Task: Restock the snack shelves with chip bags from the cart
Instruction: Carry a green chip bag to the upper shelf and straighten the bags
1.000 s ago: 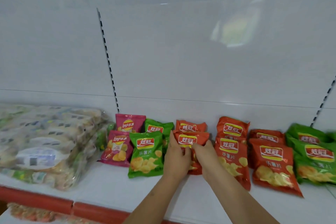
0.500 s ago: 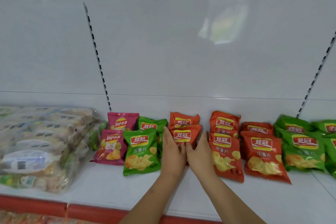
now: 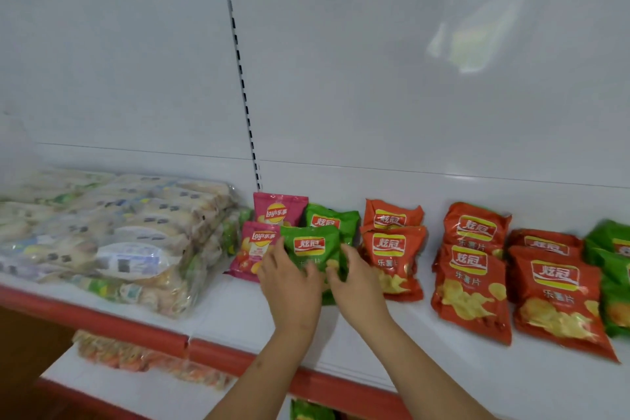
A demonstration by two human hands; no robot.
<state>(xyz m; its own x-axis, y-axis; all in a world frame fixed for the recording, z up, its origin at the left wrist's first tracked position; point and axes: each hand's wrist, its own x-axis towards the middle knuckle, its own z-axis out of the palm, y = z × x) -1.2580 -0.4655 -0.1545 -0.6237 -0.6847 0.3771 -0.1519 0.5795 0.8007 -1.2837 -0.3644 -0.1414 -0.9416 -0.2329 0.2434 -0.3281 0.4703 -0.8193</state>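
Note:
A front green chip bag (image 3: 311, 245) lies on the white shelf (image 3: 443, 372), and both hands hold it. My left hand (image 3: 289, 286) grips its left side, my right hand (image 3: 356, 290) grips its right side with fingers curled over the lower front. Behind it leans a second green bag (image 3: 335, 219). Two pink Lay's bags (image 3: 259, 244) lie to its left. To its right sit two stacked orange bags (image 3: 393, 259), then further orange bags (image 3: 472, 280) and green bags (image 3: 612, 269) at the far right. The cart is out of sight.
A large clear-wrapped bundle of pale snack packs (image 3: 112, 239) fills the shelf's left part. A red strip (image 3: 143, 331) edges the shelf front. Packaged goods (image 3: 143, 361) and a green bag (image 3: 312, 411) lie on the lower shelf. A slotted upright (image 3: 243, 92) runs up the white back panel.
Both hands have left the front orange bag and shifted left onto the front green bag, which they now grip. The view has panned left as well.

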